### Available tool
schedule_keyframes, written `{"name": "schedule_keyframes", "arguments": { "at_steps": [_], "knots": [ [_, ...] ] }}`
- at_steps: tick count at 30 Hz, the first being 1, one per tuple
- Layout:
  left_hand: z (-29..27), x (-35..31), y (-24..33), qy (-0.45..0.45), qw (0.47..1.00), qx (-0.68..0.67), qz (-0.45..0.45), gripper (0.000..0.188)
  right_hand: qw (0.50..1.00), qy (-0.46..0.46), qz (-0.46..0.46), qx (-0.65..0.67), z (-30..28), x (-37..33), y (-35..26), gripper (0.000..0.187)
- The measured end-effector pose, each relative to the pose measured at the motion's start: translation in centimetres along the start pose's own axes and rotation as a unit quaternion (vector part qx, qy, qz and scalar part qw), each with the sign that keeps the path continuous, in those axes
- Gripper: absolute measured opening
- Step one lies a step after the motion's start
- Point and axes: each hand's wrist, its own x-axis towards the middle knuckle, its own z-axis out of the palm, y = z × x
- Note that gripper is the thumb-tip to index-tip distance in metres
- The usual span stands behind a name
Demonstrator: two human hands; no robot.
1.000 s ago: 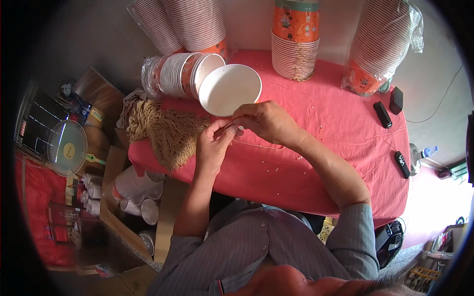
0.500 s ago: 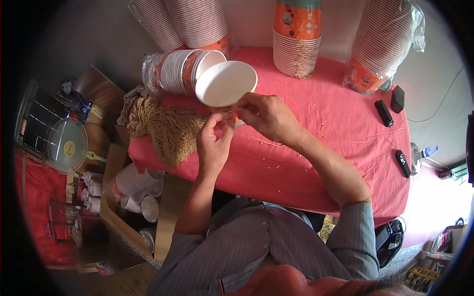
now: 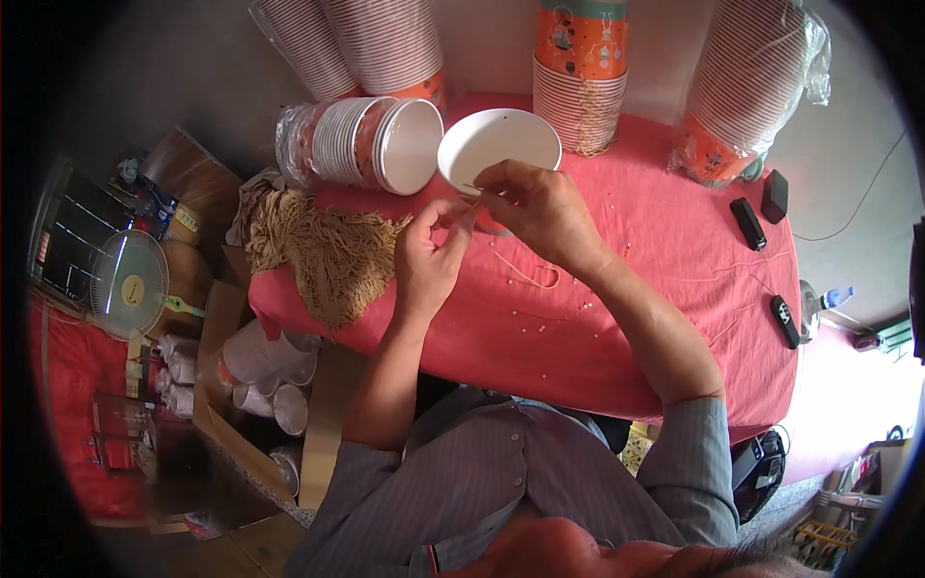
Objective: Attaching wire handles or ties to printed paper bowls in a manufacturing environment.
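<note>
A white-lined paper bucket with an orange outside stands on the pink cloth, its mouth tilted toward me. At its near rim my left hand and my right hand meet, both with fingers pinched. Between the fingertips runs a thin pale cord, and a loop of it hangs down in front of the bucket. The fingers partly hide where the cord meets the bucket. Left of my left hand, a heap of beige cords spreads over the table's edge.
Nested paper buckets lie on their side left of the bucket. Taller stacks stand along the back, one bagged in plastic at right. Small white beads dot the cloth. Black devices sit at right; an open carton stands lower left.
The bucket has shifted to the right, uncovering the mouth of the stack lying on its side. Both hands have moved slightly right with it, and the cord's loop shows more fully.
</note>
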Motion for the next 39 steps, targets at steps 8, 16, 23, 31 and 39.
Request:
{"name": "schedule_keyframes", "arguments": {
  "at_steps": [8,16,23,31,39],
  "knots": [
    [0.1,-1.0,0.2,0.049,0.992,0.102,0.047,0.014,0.994,-0.020,-0.054,-0.095,0.3,-0.2,-0.1,0.020],
    [-0.1,-1.2,-0.1,0.058,0.993,0.098,0.029,0.014,0.984,-0.027,-0.107,-0.141,0.5,-0.4,0.2,0.015],
    [0.2,-1.0,0.5,0.073,0.981,0.149,0.098,0.014,0.987,-0.068,-0.055,-0.137,0.2,-0.5,0.1,0.017],
    [0.1,-1.1,-0.6,0.064,0.985,0.128,0.097,0.016,0.990,-0.116,-0.007,-0.076,-0.2,-0.2,0.3,0.016],
    [0.9,-2.3,-2.3,0.011,0.967,-0.221,-0.130,0.026,0.985,-0.092,-0.054,-0.139,0.1,-0.2,0.9,0.011]
  ]
}}
